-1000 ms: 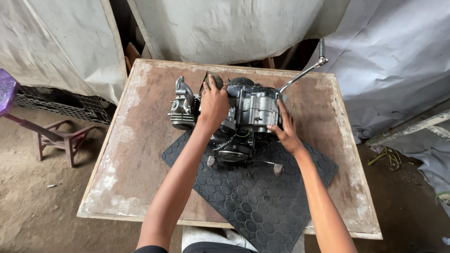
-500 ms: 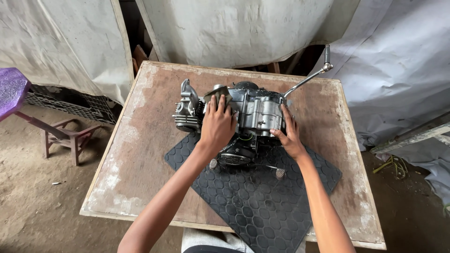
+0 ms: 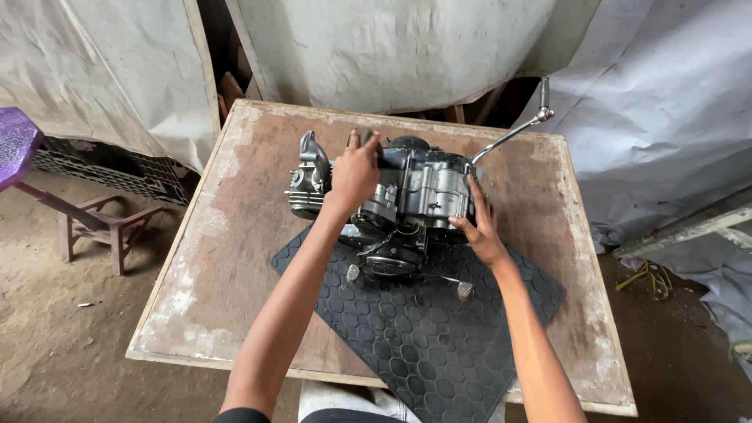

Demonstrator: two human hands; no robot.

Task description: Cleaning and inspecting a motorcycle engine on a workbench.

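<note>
Resting on a black rubber mat (image 3: 439, 352) at the middle of the wooden worktop (image 3: 227, 258), a grey motorcycle engine (image 3: 415, 192) lay between both hands. The left hand (image 3: 356, 168) sat on top of the engine, its fingers curled over a small dark pad (image 3: 365, 139). The right hand (image 3: 479, 227) pressed flat against the engine's right side cover, fingers spread and closed on nothing. A long metal lever (image 3: 513, 129) rose from the engine toward the far right corner.

Dirt floor (image 3: 70, 345), pale tarpaulin walls (image 3: 102, 70), worn wooden table (image 3: 235, 258), small wooden stool (image 3: 102, 227).
</note>
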